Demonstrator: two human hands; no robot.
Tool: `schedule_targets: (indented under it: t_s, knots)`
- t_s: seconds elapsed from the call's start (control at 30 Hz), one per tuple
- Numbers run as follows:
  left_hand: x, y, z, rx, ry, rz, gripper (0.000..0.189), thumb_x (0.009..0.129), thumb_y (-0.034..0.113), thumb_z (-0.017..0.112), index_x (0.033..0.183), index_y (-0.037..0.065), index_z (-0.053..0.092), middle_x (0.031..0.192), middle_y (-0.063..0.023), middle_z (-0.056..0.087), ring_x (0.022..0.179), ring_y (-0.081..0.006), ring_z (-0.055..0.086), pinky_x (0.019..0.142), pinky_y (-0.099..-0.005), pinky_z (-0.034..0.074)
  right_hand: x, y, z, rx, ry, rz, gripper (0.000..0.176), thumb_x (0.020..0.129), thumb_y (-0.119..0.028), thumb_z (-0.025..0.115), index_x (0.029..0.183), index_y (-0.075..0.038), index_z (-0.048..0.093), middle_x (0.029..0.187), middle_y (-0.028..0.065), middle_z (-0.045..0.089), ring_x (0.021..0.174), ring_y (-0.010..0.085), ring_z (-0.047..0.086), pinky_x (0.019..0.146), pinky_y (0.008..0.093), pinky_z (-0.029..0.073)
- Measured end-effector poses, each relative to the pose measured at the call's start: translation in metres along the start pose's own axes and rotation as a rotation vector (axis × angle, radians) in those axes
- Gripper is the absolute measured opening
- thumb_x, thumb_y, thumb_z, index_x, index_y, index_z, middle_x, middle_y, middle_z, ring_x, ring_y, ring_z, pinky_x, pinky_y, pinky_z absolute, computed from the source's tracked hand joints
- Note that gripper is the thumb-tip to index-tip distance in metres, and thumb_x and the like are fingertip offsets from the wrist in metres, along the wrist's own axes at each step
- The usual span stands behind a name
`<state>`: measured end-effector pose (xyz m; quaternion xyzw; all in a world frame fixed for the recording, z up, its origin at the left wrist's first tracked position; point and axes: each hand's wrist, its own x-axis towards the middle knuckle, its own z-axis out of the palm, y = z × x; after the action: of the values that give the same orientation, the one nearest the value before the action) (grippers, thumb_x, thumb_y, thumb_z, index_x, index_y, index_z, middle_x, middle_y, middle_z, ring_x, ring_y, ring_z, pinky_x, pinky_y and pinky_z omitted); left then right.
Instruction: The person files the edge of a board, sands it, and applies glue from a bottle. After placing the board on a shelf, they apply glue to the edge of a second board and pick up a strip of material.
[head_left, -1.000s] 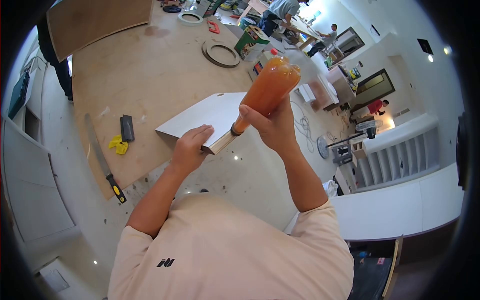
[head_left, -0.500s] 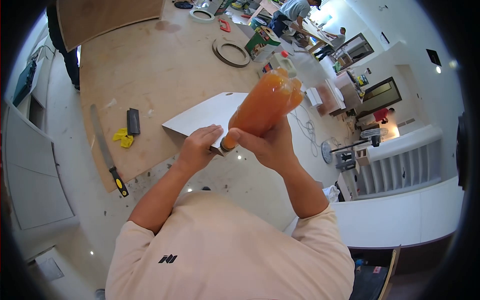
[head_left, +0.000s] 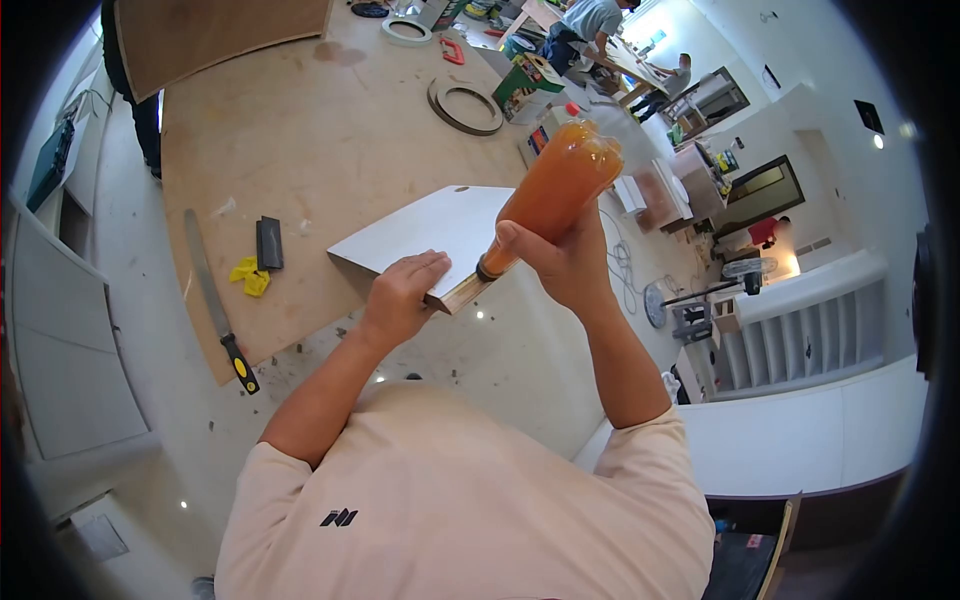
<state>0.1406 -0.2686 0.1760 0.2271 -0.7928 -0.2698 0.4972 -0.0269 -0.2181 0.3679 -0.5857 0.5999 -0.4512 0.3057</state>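
Observation:
My right hand (head_left: 565, 255) is wrapped round an upside-down plastic bottle (head_left: 565, 175) of orange-brown liquid, probably glue. Its dark nozzle touches the raw wooden edge of a white panel (head_left: 425, 228), a little in from the near corner. Beside that corner my left hand (head_left: 402, 295) grips the panel, fingers together on the white face; the thumb is hidden. The panel lies on the wooden worktable and juts past its near side. Left of it on the table are a long knife (head_left: 210, 290) with a black and yellow handle, a dark block (head_left: 268, 244) and a crumpled yellow scrap (head_left: 250, 276).
On the worktable (head_left: 300, 130) lie a coil of edge banding (head_left: 465, 107), a white roll (head_left: 406, 32), a red-handled tool (head_left: 452, 51) and a green box (head_left: 527, 88). A jug with a red cap stands behind the bottle. Other people work farther back; a fan (head_left: 655, 304) stands right.
My right hand has moved the bottle to the right along the panel's edge, away from my left hand. A stretch of bare edge now shows between them. My left hand stays at the corner.

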Motion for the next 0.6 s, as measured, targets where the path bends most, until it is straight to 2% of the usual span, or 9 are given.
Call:
schedule_targets:
  t_s: [0.1, 0.13, 0.27, 0.37, 0.47, 0.57, 0.6]
  knots:
    - [0.002, -0.001, -0.003, 0.001, -0.01, -0.002, 0.056, 0.062, 0.001, 0.082, 0.116, 0.002, 0.066, 0.116, -0.0153, 0.07, 0.112, -0.0327, 0.066, 0.096, -0.0415, 0.054, -0.013, -0.002, 0.021, 0.053, -0.049, -0.01, 0.071, 0.079, -0.013, 0.085, 0.132, 0.0, 0.04, 0.112, 0.0096, 0.063, 0.097, 0.0153, 0.065, 0.082, 0.0306, 0.056]
    - [0.002, 0.0, -0.005, 0.001, -0.024, -0.001, 0.056, 0.062, 0.001, 0.081, 0.116, 0.002, 0.066, 0.116, -0.0154, 0.07, 0.111, -0.0326, 0.066, 0.096, -0.0415, 0.054, -0.017, 0.002, 0.026, -0.003, -0.074, -0.145, 0.07, 0.079, -0.012, 0.085, 0.131, 0.0, 0.041, 0.112, 0.01, 0.063, 0.097, 0.0154, 0.065, 0.081, 0.0306, 0.056]
    - [0.004, 0.002, -0.005, -0.005, 0.003, 0.01, 0.055, 0.062, -0.001, 0.079, 0.115, 0.001, 0.066, 0.116, -0.0154, 0.07, 0.111, -0.0324, 0.066, 0.095, -0.0414, 0.054, -0.018, -0.006, 0.015, 0.07, -0.113, 0.021, 0.066, 0.077, -0.009, 0.085, 0.127, 0.002, 0.044, 0.109, 0.0098, 0.064, 0.096, 0.0151, 0.066, 0.081, 0.0302, 0.056]
    - [0.003, -0.001, 0.0, -0.03, 0.018, 0.0, 0.054, 0.062, -0.002, 0.079, 0.115, 0.001, 0.066, 0.115, -0.0155, 0.07, 0.11, -0.0325, 0.066, 0.095, -0.0416, 0.054, -0.014, -0.007, 0.021, 0.081, -0.07, -0.015, 0.061, 0.078, -0.006, 0.083, 0.124, 0.003, 0.045, 0.107, 0.0099, 0.065, 0.095, 0.0148, 0.067, 0.081, 0.03, 0.057]
    - [0.002, -0.003, -0.003, -0.039, -0.01, -0.003, 0.054, 0.062, -0.002, 0.079, 0.114, 0.001, 0.066, 0.115, -0.0154, 0.07, 0.11, -0.0326, 0.066, 0.095, -0.0421, 0.054, -0.026, -0.018, 0.034, -0.086, -0.155, -0.143, 0.053, 0.079, -0.005, 0.083, 0.119, 0.002, 0.048, 0.104, 0.0097, 0.066, 0.093, 0.0139, 0.067, 0.08, 0.029, 0.057]
    - [0.003, -0.002, -0.001, 0.001, 0.031, 0.016, 0.054, 0.062, -0.001, 0.08, 0.114, 0.002, 0.066, 0.114, -0.0153, 0.07, 0.11, -0.0326, 0.066, 0.094, -0.0424, 0.054, -0.022, -0.025, 0.023, -0.038, -0.174, 0.025, 0.051, 0.079, -0.006, 0.083, 0.117, 0.002, 0.05, 0.101, 0.0087, 0.067, 0.092, 0.0132, 0.066, 0.081, 0.0283, 0.055]
    - [0.003, -0.002, -0.001, 0.006, 0.037, 0.022, 0.055, 0.062, -0.001, 0.08, 0.114, 0.002, 0.066, 0.114, -0.0152, 0.07, 0.11, -0.0326, 0.066, 0.094, -0.0424, 0.054, -0.015, -0.016, 0.024, 0.054, -0.113, 0.02, 0.052, 0.079, -0.007, 0.084, 0.117, 0.002, 0.05, 0.099, 0.0082, 0.067, 0.089, 0.0134, 0.067, 0.078, 0.0277, 0.056]
